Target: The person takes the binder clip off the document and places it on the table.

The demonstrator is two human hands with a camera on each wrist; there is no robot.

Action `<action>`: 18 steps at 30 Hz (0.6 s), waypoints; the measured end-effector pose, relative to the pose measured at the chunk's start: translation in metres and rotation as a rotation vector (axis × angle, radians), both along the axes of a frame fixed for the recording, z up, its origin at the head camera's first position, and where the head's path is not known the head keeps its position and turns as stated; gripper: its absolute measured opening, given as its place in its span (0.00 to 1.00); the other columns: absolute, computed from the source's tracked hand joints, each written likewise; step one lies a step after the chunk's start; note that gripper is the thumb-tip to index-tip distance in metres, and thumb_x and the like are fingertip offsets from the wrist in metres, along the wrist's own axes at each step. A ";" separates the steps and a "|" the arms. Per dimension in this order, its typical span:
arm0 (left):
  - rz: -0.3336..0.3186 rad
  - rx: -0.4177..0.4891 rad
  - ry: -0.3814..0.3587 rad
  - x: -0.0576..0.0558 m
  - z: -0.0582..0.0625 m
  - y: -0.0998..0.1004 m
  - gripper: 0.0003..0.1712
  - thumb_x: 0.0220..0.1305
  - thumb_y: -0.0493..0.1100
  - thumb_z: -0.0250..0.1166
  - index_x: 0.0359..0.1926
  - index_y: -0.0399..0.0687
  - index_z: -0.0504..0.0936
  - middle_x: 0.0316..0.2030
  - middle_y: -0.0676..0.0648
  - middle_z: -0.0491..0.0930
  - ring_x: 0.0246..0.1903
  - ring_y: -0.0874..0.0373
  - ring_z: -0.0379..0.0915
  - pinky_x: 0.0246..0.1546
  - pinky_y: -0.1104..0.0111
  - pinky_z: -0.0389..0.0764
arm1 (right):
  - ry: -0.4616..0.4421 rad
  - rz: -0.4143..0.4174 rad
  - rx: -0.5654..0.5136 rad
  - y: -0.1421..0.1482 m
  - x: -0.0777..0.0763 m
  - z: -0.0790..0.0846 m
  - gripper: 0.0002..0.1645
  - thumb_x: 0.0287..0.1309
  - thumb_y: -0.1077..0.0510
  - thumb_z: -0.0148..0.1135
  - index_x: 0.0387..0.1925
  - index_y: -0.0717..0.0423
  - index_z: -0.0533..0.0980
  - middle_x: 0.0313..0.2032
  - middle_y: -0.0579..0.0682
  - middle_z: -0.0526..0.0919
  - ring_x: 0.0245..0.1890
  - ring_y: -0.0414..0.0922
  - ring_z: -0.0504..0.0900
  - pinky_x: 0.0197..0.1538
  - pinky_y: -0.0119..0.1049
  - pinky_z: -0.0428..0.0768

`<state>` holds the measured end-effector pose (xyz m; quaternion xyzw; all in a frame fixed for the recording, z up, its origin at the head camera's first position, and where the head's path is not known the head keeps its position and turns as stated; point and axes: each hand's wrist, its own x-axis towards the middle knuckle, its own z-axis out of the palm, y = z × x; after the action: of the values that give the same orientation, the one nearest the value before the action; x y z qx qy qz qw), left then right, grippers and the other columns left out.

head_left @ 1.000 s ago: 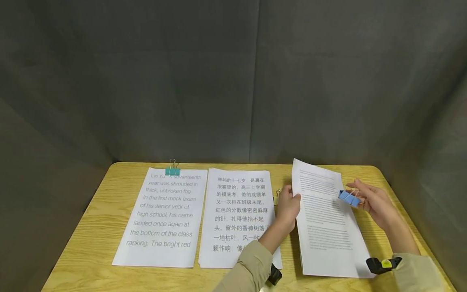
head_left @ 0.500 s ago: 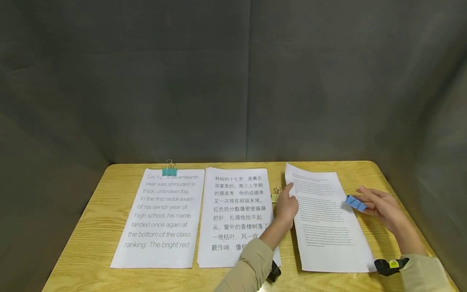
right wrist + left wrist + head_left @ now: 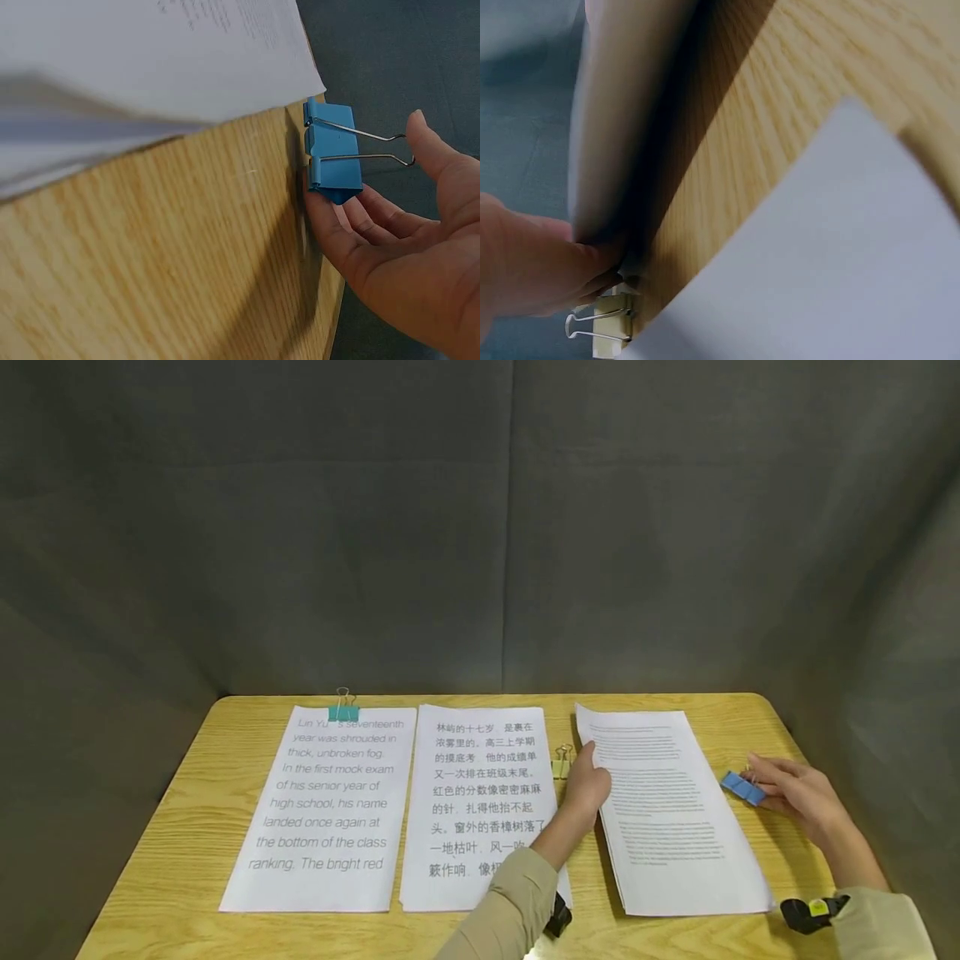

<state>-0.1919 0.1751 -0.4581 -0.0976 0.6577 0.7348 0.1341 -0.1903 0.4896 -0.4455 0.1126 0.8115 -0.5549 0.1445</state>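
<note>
At the right of the table in the head view lies a stack of printed sheets [image 3: 660,810]. My left hand [image 3: 587,789] grips its left edge, thumb on top, and that edge is raised off the wood. A yellow binder clip [image 3: 612,327] sits just beside this hand, at the right edge of the middle stack. To the right of the printed sheets, my right hand [image 3: 801,795] holds a blue binder clip [image 3: 334,150]. The thumb is at the wire handles and the fingers are under the body. The clip is apart from the paper.
A middle stack with large Chinese print [image 3: 483,810] lies partly under my left forearm. Farther left is an English-print stack [image 3: 322,810] with a teal binder clip [image 3: 343,713] on its top edge. Dark cloth [image 3: 480,527] hangs behind the wooden table [image 3: 172,827].
The printed stack has come down flatter onto the table, its upper part lower than before. My right hand has moved right with the blue binder clip, away from the paper.
</note>
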 end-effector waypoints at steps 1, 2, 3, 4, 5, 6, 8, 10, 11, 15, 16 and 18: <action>-0.010 -0.018 0.012 0.001 0.001 0.000 0.42 0.58 0.21 0.44 0.77 0.32 0.60 0.75 0.35 0.62 0.76 0.41 0.54 0.76 0.52 0.54 | 0.001 0.005 0.021 0.001 0.001 -0.001 0.49 0.78 0.44 0.53 0.72 0.83 0.51 0.38 0.30 0.82 0.37 0.31 0.82 0.42 0.30 0.85; -0.020 -0.043 0.029 0.001 0.002 0.000 0.41 0.59 0.22 0.45 0.76 0.32 0.61 0.75 0.35 0.62 0.76 0.41 0.54 0.76 0.53 0.54 | 0.001 0.005 0.039 0.002 0.002 -0.002 0.49 0.78 0.43 0.53 0.72 0.83 0.50 0.38 0.30 0.82 0.38 0.30 0.82 0.42 0.29 0.85; -0.030 -0.079 0.056 0.001 0.003 -0.001 0.40 0.60 0.22 0.46 0.76 0.31 0.61 0.75 0.34 0.62 0.76 0.41 0.54 0.76 0.52 0.55 | 0.000 0.005 0.053 0.003 0.003 -0.003 0.49 0.78 0.43 0.53 0.72 0.83 0.51 0.38 0.29 0.81 0.38 0.29 0.81 0.42 0.29 0.85; -0.039 -0.116 0.084 0.002 0.004 -0.002 0.38 0.62 0.23 0.46 0.76 0.31 0.62 0.75 0.34 0.61 0.76 0.40 0.54 0.76 0.52 0.55 | -0.003 0.005 0.062 0.004 0.003 -0.005 0.50 0.78 0.42 0.53 0.72 0.84 0.51 0.38 0.29 0.80 0.38 0.29 0.81 0.43 0.28 0.84; -0.045 -0.162 0.112 0.003 0.005 -0.002 0.36 0.64 0.25 0.46 0.75 0.31 0.62 0.75 0.33 0.60 0.76 0.40 0.53 0.76 0.52 0.56 | -0.006 0.006 0.071 0.004 0.003 -0.005 0.50 0.78 0.42 0.53 0.72 0.83 0.51 0.38 0.29 0.80 0.38 0.28 0.80 0.43 0.28 0.84; -0.053 -0.202 0.140 0.004 0.007 -0.003 0.34 0.67 0.26 0.46 0.75 0.31 0.63 0.76 0.33 0.58 0.76 0.39 0.52 0.75 0.52 0.57 | -0.008 0.006 0.075 0.004 0.003 -0.006 0.50 0.78 0.42 0.53 0.72 0.83 0.51 0.38 0.29 0.80 0.38 0.28 0.80 0.43 0.28 0.84; -0.059 -0.298 0.205 0.009 0.010 -0.003 0.30 0.72 0.28 0.47 0.74 0.32 0.64 0.77 0.31 0.54 0.76 0.39 0.52 0.73 0.52 0.61 | -0.007 0.007 0.075 0.004 0.002 -0.007 0.50 0.78 0.42 0.53 0.72 0.83 0.51 0.37 0.28 0.80 0.38 0.29 0.81 0.42 0.28 0.84; -0.066 -0.411 0.265 0.015 0.014 -0.003 0.28 0.75 0.31 0.49 0.74 0.35 0.66 0.78 0.32 0.50 0.76 0.39 0.51 0.72 0.53 0.65 | 0.000 0.005 0.079 0.002 0.001 -0.006 0.50 0.78 0.42 0.54 0.73 0.83 0.51 0.37 0.27 0.80 0.37 0.29 0.81 0.41 0.27 0.84; -0.078 -0.480 0.299 0.019 0.017 -0.003 0.27 0.76 0.33 0.51 0.73 0.36 0.67 0.78 0.32 0.50 0.76 0.39 0.52 0.71 0.53 0.65 | 0.004 0.005 0.087 0.002 0.000 -0.006 0.50 0.78 0.42 0.54 0.73 0.83 0.51 0.37 0.27 0.80 0.37 0.29 0.81 0.41 0.27 0.84; -0.276 -0.845 0.423 0.036 0.028 0.000 0.26 0.76 0.40 0.57 0.71 0.43 0.73 0.76 0.35 0.58 0.75 0.40 0.55 0.71 0.52 0.66 | 0.016 -0.004 0.118 -0.001 -0.003 -0.004 0.51 0.77 0.41 0.55 0.72 0.83 0.52 0.36 0.26 0.79 0.36 0.27 0.80 0.39 0.27 0.83; -0.372 -0.937 0.441 0.040 0.030 0.002 0.26 0.76 0.43 0.58 0.71 0.45 0.74 0.76 0.36 0.59 0.75 0.40 0.56 0.71 0.51 0.66 | 0.017 -0.011 0.114 -0.002 -0.003 -0.004 0.51 0.77 0.41 0.55 0.72 0.83 0.52 0.36 0.26 0.79 0.36 0.26 0.80 0.39 0.27 0.83; -0.585 -1.084 0.470 0.050 0.033 0.005 0.27 0.76 0.50 0.58 0.72 0.51 0.74 0.75 0.38 0.61 0.75 0.40 0.55 0.71 0.52 0.65 | 0.015 -0.032 0.100 -0.003 -0.005 -0.004 0.51 0.76 0.42 0.56 0.72 0.83 0.52 0.35 0.26 0.79 0.35 0.26 0.80 0.39 0.25 0.83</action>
<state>-0.1419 0.1797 -0.4253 0.1944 0.9458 0.2344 0.1131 -0.1952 0.4868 -0.4492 0.1283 0.8373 -0.5169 0.1236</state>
